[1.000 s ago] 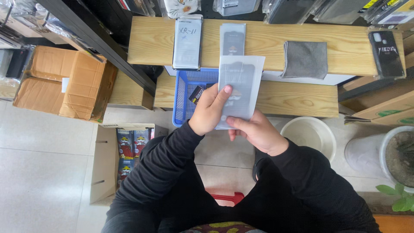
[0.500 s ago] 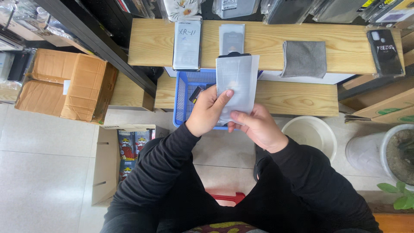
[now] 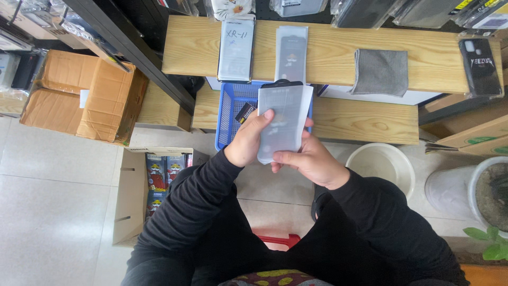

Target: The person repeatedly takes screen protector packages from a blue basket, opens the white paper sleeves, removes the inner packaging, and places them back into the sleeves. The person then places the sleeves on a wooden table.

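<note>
We noted the wooden table [image 3: 338, 47] across the top of the frame, with a lower plank beneath it and a cardboard box [image 3: 84, 95] at the upper left. On the table lay two flat sleeved packs [image 3: 236, 50], side by side at upper centre, and a grey cloth [image 3: 380, 71] to their right. A blue basket [image 3: 233, 114] sat at centre, partly behind the hands, and a pale bucket [image 3: 383, 161] stood at right of centre.

The frosted sleeve [image 3: 283, 119] was held at the centre of the frame, above the basket, its long axis running near upright with a slight lean to the right. A dark flat item showed at its top edge. The left hand [image 3: 248, 140] gripped its left side, thumb lying across the face, fingers closed on it. The right hand [image 3: 309, 159] held the lower right corner from below, likewise closed on it. Both hands were in contact; neither was nearer.
</note>
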